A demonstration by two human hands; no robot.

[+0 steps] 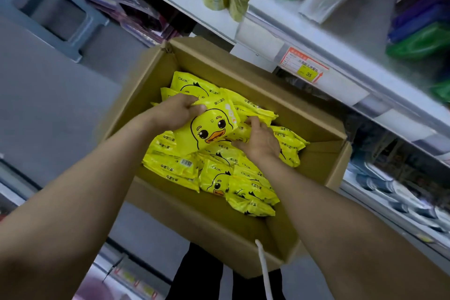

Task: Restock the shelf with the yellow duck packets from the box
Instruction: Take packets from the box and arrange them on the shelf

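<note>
- Box (170,217): top open, packets (219,182) heaped loose inside for easy grabbing.
- Left hand (175,114) and right hand (261,141) each clamp an end of the top packet (209,129), probably to lift it.
- Shelf (345,90): just past the box's far edge.

Packets (219,178) in box (202,221), shelf (341,85) behind

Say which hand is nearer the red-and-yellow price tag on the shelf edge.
Right. The right hand is below and left of the red-and-yellow price tag; the left hand is farther left.
</note>
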